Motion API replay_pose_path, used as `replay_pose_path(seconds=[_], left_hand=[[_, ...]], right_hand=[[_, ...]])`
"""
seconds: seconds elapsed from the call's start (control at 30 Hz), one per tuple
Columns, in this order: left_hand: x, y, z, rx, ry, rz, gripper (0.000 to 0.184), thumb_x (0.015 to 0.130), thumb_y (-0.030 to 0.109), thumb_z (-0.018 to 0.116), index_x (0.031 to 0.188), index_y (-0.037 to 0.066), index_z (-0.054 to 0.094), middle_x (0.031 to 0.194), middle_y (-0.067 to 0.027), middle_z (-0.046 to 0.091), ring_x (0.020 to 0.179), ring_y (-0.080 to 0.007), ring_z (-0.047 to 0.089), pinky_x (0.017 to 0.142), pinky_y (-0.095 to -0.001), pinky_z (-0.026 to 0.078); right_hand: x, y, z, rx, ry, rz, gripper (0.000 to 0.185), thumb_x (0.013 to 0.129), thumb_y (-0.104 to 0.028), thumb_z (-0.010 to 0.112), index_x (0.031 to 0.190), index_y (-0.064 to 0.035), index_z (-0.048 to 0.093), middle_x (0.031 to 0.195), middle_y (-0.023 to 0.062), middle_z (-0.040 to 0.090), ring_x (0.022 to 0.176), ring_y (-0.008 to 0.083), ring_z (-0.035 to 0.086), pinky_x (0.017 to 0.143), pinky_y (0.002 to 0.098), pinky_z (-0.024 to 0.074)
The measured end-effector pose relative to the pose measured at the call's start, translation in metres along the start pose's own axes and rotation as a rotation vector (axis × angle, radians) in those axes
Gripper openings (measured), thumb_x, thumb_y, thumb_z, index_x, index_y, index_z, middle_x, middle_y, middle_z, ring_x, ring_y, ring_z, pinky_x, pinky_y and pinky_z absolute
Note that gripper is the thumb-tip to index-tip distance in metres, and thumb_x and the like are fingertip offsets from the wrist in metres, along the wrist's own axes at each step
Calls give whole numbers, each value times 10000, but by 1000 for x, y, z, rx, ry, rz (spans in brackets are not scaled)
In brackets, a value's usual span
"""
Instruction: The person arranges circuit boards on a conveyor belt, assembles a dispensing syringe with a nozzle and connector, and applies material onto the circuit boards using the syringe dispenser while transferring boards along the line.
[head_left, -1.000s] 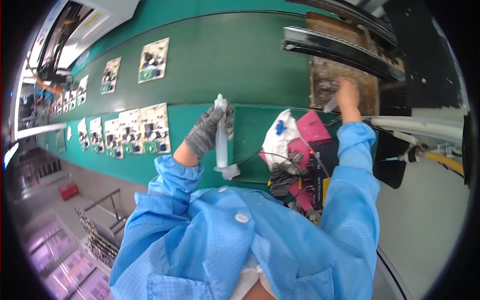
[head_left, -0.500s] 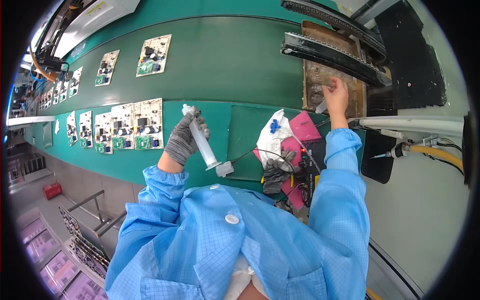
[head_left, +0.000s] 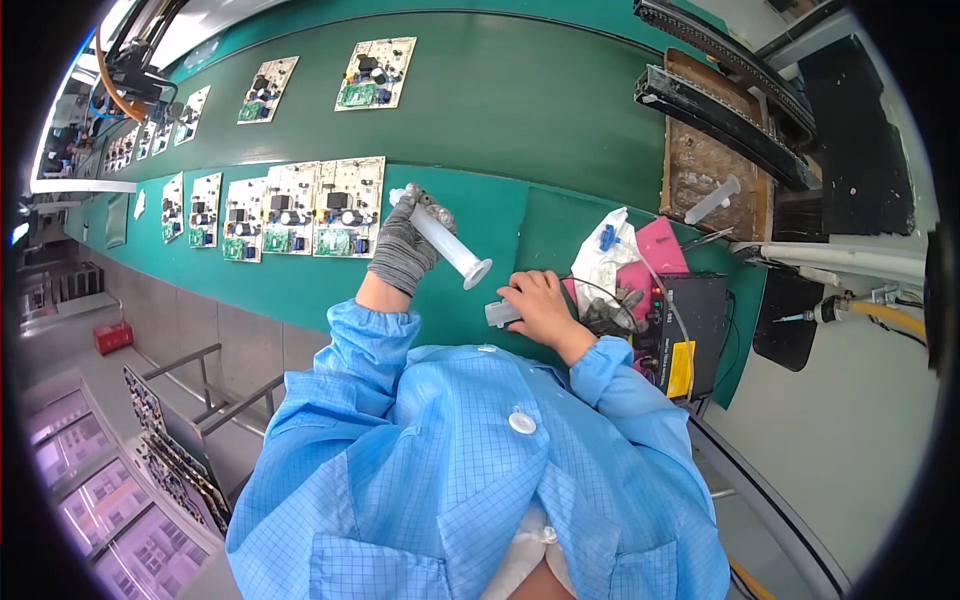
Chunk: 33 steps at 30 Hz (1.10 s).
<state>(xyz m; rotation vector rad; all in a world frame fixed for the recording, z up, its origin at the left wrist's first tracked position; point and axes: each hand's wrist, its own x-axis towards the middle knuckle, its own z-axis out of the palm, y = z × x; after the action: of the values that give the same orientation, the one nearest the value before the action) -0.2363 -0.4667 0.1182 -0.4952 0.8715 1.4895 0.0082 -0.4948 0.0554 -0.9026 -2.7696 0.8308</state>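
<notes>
My left hand point(head_left: 412, 238), in a grey striped glove, is closed around a translucent syringe barrel point(head_left: 452, 246). The barrel slants down to the right, its flanged end bare. My right hand point(head_left: 545, 308), without a glove, pinches a grey translucent syringe adapter point(head_left: 502, 314) just below and right of that flange. A thin black tube point(head_left: 592, 284) runs near my right hand toward the pink cloth. Barrel and adapter are apart. Another translucent syringe piece point(head_left: 713, 200) lies in the brown tray point(head_left: 668, 180) at the right.
Several circuit boards point(head_left: 347, 207) line the green bench left of my left hand, with more on the conveyor point(head_left: 520, 100). A black dispenser box point(head_left: 692, 330), pink cloth point(head_left: 655, 245), white cloth point(head_left: 597, 262) and grey glove point(head_left: 612, 315) sit right. Black rails point(head_left: 720, 120) cross the tray.
My right hand has come back from the brown tray to the adapter, leaving a translucent piece in the tray. The view has shifted; my left hand still holds the barrel.
</notes>
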Motion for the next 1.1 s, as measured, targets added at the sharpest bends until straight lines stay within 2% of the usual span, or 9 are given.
replay_pose_path(seconds=[0.13, 0.27, 0.43, 0.53, 0.6, 0.77, 0.9, 1.03, 1.1], left_hand=[[-1, 8, -7, -68, 43, 66, 183, 848, 251, 634, 793, 99, 547, 678, -37, 514, 578, -207, 506, 588, -383, 492], [7, 18, -20, -178, 94, 215, 173, 846, 238, 633, 808, 93, 547, 697, -36, 519, 623, -207, 524, 639, -402, 507], [4, 15, -18, -172, -75, 373, 177, 835, 245, 650, 879, 112, 541, 737, -26, 536, 678, -185, 542, 720, -385, 531], [-17, 5, 10, -164, -63, 452, 248, 826, 283, 663, 786, 77, 531, 630, -41, 511, 614, -191, 541, 680, -372, 530], [-17, 1, 12, -138, -143, 461, 247, 833, 286, 655, 803, 74, 532, 670, -40, 522, 649, -183, 546, 708, -370, 525], [-19, 0, 17, -92, -277, 446, 236, 854, 285, 629, 828, 72, 530, 720, -43, 532, 692, -183, 548, 744, -373, 516], [-18, 5, 20, -157, -210, 424, 227, 858, 282, 621, 849, 77, 523, 726, -47, 532, 671, -190, 544, 719, -389, 520], [4, 4, 10, -205, -184, 286, 193, 845, 259, 639, 851, 98, 531, 721, -30, 537, 643, -180, 540, 712, -395, 524], [4, -3, 9, -179, -138, 263, 223, 837, 263, 649, 851, 83, 517, 699, -34, 527, 640, -186, 540, 715, -398, 530]], right_hand=[[7, -1, 10, -91, -18, -21, 501, 571, -212, 791, 1019, -118, 589, 998, 56, 542, 1009, 237, 489, 878, 396, 326], [15, -13, -10, 102, 243, 109, 424, 620, -257, 771, 976, -110, 594, 927, 49, 597, 925, 225, 547, 868, 388, 318], [28, -48, -75, 96, 483, 172, 388, 656, -291, 759, 958, -111, 593, 868, 40, 622, 865, 218, 574, 861, 376, 307], [32, -58, -92, 63, 529, 162, 399, 668, -319, 750, 968, -104, 598, 877, 39, 630, 868, 215, 573, 872, 393, 295], [34, -62, -97, 26, 553, 147, 401, 674, -323, 747, 973, -101, 599, 886, 40, 635, 873, 213, 574, 876, 399, 291], [32, -60, -104, -15, 548, 181, 401, 671, -314, 748, 983, -109, 601, 897, 35, 637, 884, 209, 570, 883, 402, 285], [26, -45, -99, -82, 488, 187, 411, 653, -300, 754, 992, -125, 602, 899, 26, 625, 908, 214, 560, 883, 413, 289], [19, -21, -51, -78, 211, 169, 493, 629, -315, 763, 1049, -124, 588, 984, 41, 618, 1004, 223, 535, 938, 434, 283], [11, -9, -22, -35, 240, 168, 531, 621, -320, 768, 1068, -104, 579, 1016, 66, 617, 1036, 234, 531, 953, 450, 278]])
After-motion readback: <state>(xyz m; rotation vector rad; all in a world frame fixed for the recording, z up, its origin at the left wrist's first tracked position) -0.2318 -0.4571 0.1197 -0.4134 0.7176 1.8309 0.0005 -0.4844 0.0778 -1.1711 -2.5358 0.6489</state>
